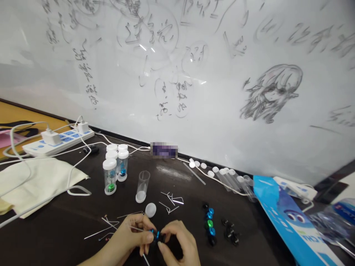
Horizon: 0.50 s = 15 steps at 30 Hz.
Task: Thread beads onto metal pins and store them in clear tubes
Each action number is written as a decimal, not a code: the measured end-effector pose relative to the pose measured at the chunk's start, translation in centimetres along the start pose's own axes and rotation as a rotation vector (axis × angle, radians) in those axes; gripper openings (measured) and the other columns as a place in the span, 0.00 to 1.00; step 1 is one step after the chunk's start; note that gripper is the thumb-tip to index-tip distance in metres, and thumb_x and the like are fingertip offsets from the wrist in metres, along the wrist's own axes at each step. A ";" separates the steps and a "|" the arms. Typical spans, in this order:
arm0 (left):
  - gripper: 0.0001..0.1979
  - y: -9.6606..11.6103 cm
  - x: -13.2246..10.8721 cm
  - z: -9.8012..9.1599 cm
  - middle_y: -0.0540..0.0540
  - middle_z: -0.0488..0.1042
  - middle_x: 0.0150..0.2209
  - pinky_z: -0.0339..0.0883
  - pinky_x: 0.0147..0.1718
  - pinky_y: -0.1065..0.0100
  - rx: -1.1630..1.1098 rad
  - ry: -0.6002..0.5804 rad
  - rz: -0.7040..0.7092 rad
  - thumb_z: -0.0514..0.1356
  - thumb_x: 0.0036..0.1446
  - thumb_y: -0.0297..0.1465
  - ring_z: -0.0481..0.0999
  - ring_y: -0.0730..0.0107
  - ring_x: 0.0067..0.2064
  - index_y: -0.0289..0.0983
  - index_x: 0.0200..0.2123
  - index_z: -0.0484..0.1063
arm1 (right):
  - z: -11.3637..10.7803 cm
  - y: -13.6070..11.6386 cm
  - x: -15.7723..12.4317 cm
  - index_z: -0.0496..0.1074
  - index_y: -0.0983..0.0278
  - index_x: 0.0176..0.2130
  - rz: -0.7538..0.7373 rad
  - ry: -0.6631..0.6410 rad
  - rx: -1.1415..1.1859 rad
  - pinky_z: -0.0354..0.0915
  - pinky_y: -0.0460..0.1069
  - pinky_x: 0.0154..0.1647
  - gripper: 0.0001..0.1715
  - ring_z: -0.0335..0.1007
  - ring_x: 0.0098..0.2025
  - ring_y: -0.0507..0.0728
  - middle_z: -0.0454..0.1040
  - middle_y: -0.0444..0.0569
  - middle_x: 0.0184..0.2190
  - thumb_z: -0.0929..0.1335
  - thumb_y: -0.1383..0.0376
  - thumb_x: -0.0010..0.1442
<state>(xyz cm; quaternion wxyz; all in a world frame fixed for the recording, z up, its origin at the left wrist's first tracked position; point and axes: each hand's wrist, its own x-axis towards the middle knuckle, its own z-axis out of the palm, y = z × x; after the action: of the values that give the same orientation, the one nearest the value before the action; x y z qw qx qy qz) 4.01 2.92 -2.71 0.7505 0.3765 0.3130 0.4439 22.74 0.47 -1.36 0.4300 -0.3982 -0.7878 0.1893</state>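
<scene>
My left hand (137,236) and my right hand (179,242) meet near the front edge of the table, both closed at the fingertips. Between them sits a small blue and black part (157,235), pinched from either side; its shape is partly hidden by the fingers. A thin silvery rod (146,259) sticks out below my left hand. Just beyond the fingers lies a white round cap (150,210), and behind it stands an uncapped clear tube (143,186). Bent metal pins (172,199) lie to the cap's right.
Capped clear tubes (110,177) with coloured pieces stand at left. Blue, green and black pieces (210,224) form a row at right, beside black parts (230,232). Further right lies a blue package (294,218). A power strip (59,142) and cables border the whiteboard (216,147).
</scene>
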 end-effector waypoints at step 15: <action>0.14 0.2 0.0 0.1 0.50 0.73 0.17 0.58 0.17 0.78 0.002 0.022 0.017 0.74 0.41 0.33 0.69 0.78 0.18 0.31 0.26 0.76 | 0.5 0.2 -0.2 0.68 0.59 0.39 0.017 0.059 0.002 0.66 0.48 0.37 0.13 0.71 0.30 0.54 0.72 0.43 0.28 0.67 0.73 0.54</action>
<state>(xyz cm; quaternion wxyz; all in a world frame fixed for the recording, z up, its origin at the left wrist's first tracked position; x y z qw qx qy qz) 4.03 2.97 -2.49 0.7429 0.3752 0.3184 0.4539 22.52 0.44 -1.87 0.4520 -0.4098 -0.7711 0.1818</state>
